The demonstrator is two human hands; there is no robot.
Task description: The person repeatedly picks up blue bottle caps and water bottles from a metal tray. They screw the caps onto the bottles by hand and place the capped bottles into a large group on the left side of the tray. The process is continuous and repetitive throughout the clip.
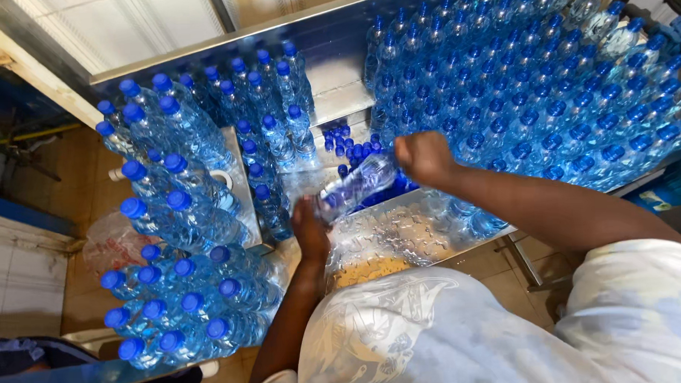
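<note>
Head view: both hands grip one clear bottle (355, 185) lying tilted at centre. The right hand (424, 157) clasps its 2 o'clock end, the left hand (310, 232) its 8 o'clock end. It looks light, thin-walled and slippery; mid-body seems the safest hold. Capped bottles (533, 94) crowd the surface (337, 86).

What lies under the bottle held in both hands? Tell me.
Under the bottle held by the left hand and right hand: a wet metal tray and loose blue caps. Further caps are hidden.
</note>
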